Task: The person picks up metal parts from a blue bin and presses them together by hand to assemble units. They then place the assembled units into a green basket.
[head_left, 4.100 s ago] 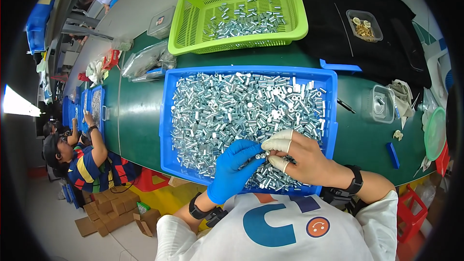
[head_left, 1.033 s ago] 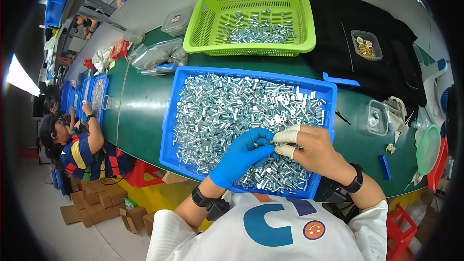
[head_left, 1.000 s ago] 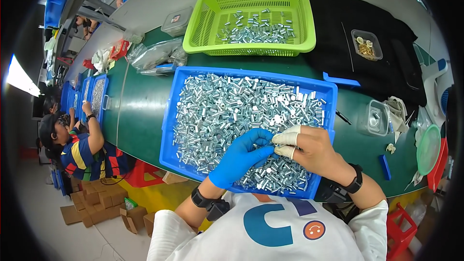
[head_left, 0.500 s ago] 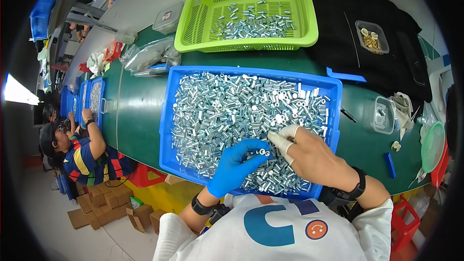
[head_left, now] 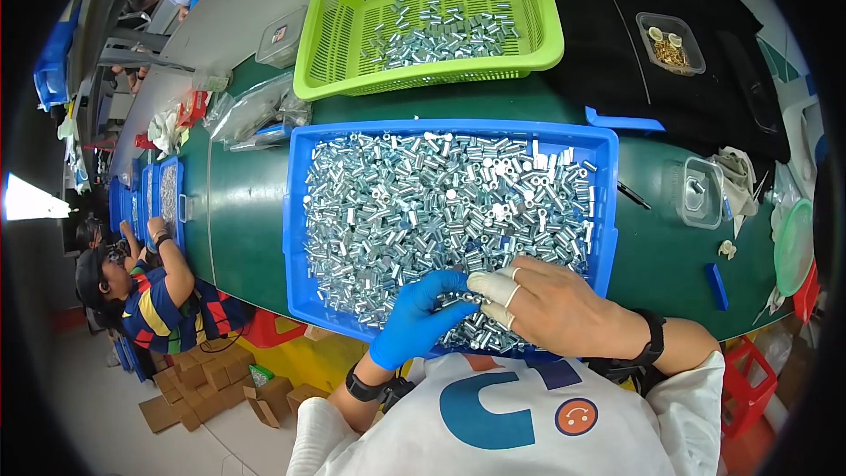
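Observation:
In front of me a blue tray (head_left: pixel 294 220) is filled with many small silvery metal sleeves (head_left: pixel 414 203), short and hollow. Over its near edge my left hand (head_left: pixel 419 316), in a blue glove, pinches a short row of metal sleeves (head_left: pixel 469 297) between thumb and fingers. My right hand (head_left: pixel 551 304), with white finger cots on some fingers, meets it from the right. Its covered fingertips close on the same row of sleeves, hiding part of it. The bores of the held sleeves are too small to inspect.
A green basket (head_left: pixel 553 35) behind the tray holds more sleeves. To the right lie a blue strip (head_left: pixel 624 121), a pen (head_left: pixel 634 196) and a clear box (head_left: pixel 702 211). A black cloth (head_left: pixel 599 35) carries a box of brassy parts (head_left: pixel 671 53). A co-worker (head_left: pixel 159 300) sits at left.
My right hand has moved down and left, its fingertips now against the sleeves in my left hand. My left hand has lowered slightly. The whole view has shifted a little.

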Motion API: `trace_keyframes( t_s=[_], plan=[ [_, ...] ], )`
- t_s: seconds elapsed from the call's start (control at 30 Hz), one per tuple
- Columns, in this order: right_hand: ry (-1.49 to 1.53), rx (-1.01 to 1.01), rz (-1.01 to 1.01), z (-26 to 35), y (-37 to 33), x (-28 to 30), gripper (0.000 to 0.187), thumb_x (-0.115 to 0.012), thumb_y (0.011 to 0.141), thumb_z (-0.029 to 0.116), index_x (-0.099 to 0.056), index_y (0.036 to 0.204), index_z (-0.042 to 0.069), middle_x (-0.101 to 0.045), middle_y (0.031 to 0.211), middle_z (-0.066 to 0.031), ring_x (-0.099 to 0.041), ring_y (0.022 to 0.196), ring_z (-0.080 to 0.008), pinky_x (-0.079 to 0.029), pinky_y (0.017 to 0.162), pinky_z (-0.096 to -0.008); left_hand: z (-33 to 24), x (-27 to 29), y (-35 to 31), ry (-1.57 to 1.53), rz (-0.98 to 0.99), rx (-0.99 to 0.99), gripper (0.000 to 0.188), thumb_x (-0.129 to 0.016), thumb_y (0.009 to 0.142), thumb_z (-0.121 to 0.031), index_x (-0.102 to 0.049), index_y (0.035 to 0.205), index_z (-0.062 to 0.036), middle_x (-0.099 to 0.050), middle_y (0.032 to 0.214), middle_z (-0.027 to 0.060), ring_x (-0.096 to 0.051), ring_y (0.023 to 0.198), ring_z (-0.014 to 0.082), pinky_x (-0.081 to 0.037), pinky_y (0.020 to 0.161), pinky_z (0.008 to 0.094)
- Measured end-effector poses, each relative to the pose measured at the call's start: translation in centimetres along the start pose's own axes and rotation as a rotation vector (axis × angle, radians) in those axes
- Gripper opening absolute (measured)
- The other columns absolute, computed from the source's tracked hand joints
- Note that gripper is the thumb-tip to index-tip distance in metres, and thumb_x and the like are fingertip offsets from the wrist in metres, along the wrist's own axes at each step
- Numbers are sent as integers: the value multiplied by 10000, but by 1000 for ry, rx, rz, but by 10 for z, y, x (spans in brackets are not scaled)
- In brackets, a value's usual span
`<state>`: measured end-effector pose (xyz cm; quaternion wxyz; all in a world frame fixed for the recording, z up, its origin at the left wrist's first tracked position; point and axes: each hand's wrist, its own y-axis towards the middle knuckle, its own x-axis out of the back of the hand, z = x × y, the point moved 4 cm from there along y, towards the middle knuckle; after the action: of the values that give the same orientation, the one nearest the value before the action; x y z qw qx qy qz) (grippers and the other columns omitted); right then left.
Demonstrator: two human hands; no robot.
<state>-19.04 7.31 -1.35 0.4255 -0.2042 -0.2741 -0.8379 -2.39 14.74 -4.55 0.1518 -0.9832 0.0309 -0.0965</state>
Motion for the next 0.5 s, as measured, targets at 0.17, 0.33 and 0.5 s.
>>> trace_keyframes(
  t_s=[0.17, 0.33, 0.5],
  plan=[
    [19, -34, 81, 0, 0, 1, 436, -693, 759, 78, -555, 1166, 5, -604, 858, -123, -549, 701, -255, -488, 610, -337, 1, -1, -1, -44, 13, 22, 274, -688, 817, -83, -595, 1072, -41, -639, 1022, 84, -608, 913, 155, -492, 791, 289],
    [65, -64, 14, 4, 0, -1, 414, -692, 760, 84, -570, 1147, 6, -606, 854, -119, -557, 710, -254, -489, 604, -339, -7, 0, -2, -484, 132, 377, 237, -658, 829, -48, -593, 1056, -32, -612, 922, 68, -580, 815, 144, -483, 720, 268],
    [61, 40, -61, 2, 1, 5, 363, -691, 761, 99, -596, 1100, 12, -609, 864, -120, -565, 722, -258, -489, 613, -339, -10, 4, 24, -152, 101, -147, 182, -610, 851, -41, -601, 1033, -22, -561, 808, 46, -533, 756, 105, -452, 638, 248]
  ],
)
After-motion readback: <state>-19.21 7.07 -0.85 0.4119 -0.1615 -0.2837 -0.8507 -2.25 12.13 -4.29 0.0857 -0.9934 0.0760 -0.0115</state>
